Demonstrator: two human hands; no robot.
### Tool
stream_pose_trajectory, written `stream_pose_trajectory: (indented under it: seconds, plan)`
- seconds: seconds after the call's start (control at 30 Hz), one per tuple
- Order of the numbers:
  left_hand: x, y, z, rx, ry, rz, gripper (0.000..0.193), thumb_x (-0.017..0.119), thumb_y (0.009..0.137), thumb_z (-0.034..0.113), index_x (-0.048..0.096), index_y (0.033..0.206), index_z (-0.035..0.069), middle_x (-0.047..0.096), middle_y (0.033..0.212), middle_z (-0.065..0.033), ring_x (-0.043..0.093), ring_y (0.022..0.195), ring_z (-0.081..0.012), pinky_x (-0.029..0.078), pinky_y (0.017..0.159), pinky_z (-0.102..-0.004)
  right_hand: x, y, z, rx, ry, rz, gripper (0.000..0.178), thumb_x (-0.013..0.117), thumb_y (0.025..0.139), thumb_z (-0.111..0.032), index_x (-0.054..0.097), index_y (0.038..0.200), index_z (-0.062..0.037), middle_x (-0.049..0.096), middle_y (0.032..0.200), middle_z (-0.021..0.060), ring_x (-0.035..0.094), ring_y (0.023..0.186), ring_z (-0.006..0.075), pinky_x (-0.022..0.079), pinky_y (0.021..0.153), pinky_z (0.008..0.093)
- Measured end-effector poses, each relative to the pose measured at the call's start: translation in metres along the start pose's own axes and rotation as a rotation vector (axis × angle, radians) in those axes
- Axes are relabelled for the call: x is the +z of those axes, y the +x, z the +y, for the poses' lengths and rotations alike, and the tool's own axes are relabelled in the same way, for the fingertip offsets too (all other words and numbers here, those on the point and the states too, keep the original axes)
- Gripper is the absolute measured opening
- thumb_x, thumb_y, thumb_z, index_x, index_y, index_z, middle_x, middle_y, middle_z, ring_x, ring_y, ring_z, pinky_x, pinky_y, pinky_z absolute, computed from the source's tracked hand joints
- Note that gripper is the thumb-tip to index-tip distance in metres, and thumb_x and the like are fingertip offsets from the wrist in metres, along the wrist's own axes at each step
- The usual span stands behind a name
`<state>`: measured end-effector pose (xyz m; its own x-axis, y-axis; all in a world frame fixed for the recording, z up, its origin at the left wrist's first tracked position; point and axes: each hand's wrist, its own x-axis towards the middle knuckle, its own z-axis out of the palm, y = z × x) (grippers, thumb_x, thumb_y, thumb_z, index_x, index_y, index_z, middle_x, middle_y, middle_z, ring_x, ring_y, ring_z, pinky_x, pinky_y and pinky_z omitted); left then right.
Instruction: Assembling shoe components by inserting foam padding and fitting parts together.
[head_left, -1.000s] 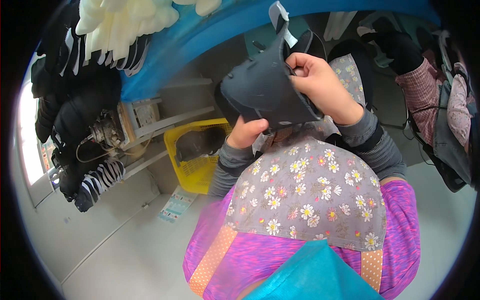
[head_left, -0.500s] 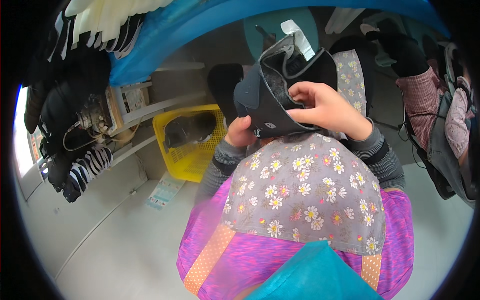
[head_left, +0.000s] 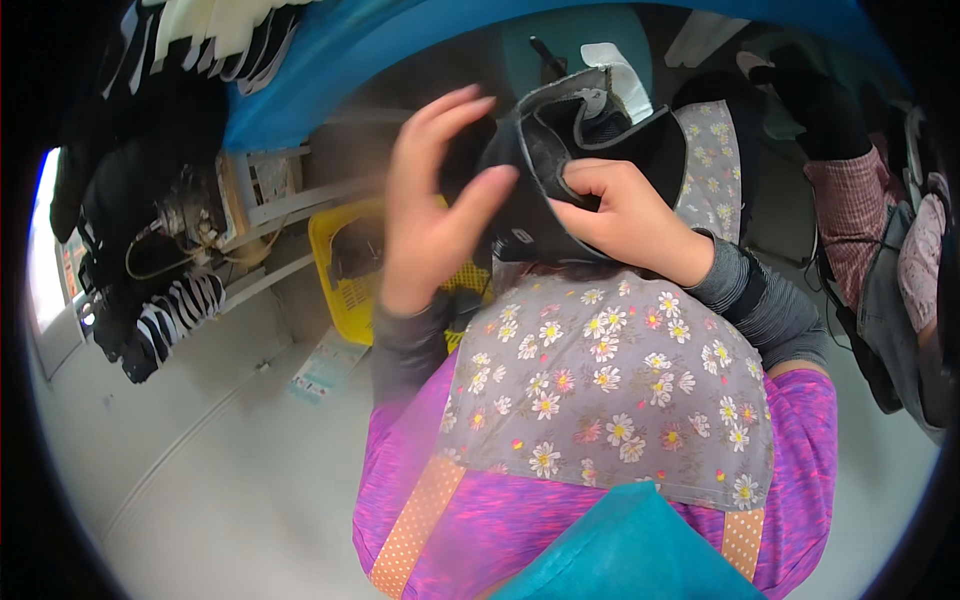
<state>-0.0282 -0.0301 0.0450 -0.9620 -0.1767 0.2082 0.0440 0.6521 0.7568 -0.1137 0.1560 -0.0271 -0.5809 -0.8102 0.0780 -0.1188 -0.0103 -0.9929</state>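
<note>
A black padded fabric piece [head_left: 535, 225], folded into an open pouch-like form with a grey inner side, lies above my lap. A small pale mark is on its outer face, and a white strip [head_left: 622, 82] sticks up at its far edge. My right hand [head_left: 640, 220] pinches the near rim, thumb inside the fold and curled fingers over it. Raised just left of the piece is my left hand [head_left: 430, 205], fingers spread and holding nothing; it is slightly blurred. A grey daisy-print apron [head_left: 610, 385] covers my front below the piece.
A yellow perforated basket [head_left: 345, 315] with dark items stands at left, partly behind my left arm. Black-and-white striped pieces [head_left: 180, 320] hang beside a machine with cables at far left. Blue sheeting [head_left: 390, 65] curves across the top. Another person's checked pink clothing [head_left: 845, 215] shows at right.
My left hand has let go of the fabric's left side and risen up and away, fingers spreading. My right hand keeps its hold on the rim, and the piece has tilted slightly.
</note>
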Motion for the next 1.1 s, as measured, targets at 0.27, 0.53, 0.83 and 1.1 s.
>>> stream_pose_trajectory:
  seconds: [0.27, 0.53, 0.83, 1.1]
  plan:
    - [0.043, 0.002, -0.034, -0.148, -0.291, -0.113, 0.047, 0.048, 0.077, 0.010, 0.058, 0.122, -0.002, 0.055, 0.137, -0.0168, 0.049, 0.130, -0.0274, 0.032, 0.112, -0.0375, 0.002, 0.002, 0.015, 0.280, -0.015, -0.126, 0.030, 0.066, 0.090, -0.018, 0.060, 0.075, 0.0077, 0.053, 0.057, 0.0129, 0.043, 0.053, 0.0124, 0.038, 0.051, 0.0327]
    - [0.052, -0.007, -0.045, -0.162, -0.347, -0.022, 0.043, 0.044, 0.073, 0.017, 0.057, 0.110, -0.002, 0.055, 0.134, -0.0178, 0.048, 0.125, -0.0274, 0.031, 0.110, -0.0368, -0.006, -0.001, 0.040, 0.466, 0.219, -0.056, 0.019, 0.066, 0.092, -0.014, 0.068, 0.089, 0.0050, 0.064, 0.070, 0.0057, 0.054, 0.064, 0.0072, 0.045, 0.059, 0.0275]
    - [0.065, -0.008, -0.059, -0.241, -0.321, 0.071, 0.034, 0.046, 0.082, 0.008, 0.059, 0.113, 0.001, 0.062, 0.114, -0.0137, 0.059, 0.104, -0.0260, 0.044, 0.092, -0.0317, -0.006, -0.005, 0.019, -0.181, -0.153, -0.087, 0.012, 0.069, 0.083, -0.003, 0.067, 0.094, 0.0015, 0.064, 0.075, 0.0135, 0.061, 0.068, 0.0297, 0.049, 0.062, 0.0355]
    - [0.065, -0.006, -0.060, -0.239, -0.311, 0.087, 0.033, 0.048, 0.082, 0.010, 0.060, 0.112, 0.002, 0.063, 0.107, -0.0124, 0.056, 0.084, -0.0220, 0.045, 0.077, -0.0306, -0.007, -0.003, 0.014, -0.191, -0.191, -0.133, 0.017, 0.064, 0.083, 0.001, 0.065, 0.100, 0.0019, 0.064, 0.081, 0.0151, 0.062, 0.074, 0.0317, 0.050, 0.066, 0.0377]
